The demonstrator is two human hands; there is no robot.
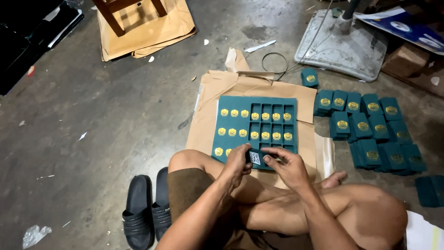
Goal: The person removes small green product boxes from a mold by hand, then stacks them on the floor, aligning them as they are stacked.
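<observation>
1. At the lower middle of the frame, the left hand (238, 162) and the right hand (287, 165) meet over the person's crossed legs, both pinching a small dark green card (255, 157) whose upturned face bears a white square patch.
2. The left hand's fingers curl closed on the card's left edge; the right hand grips its right edge between thumb and fingertips.
3. Just above the hands, in the centre, a dark green sheet (256, 127) of gold-emblem cards lies on brown paper (208, 120) on the concrete floor (115, 115).
4. At the right, stacks of matching green cards (370, 125) stand on the floor.
5. At the lower left lie black sandals (145, 208).
</observation>
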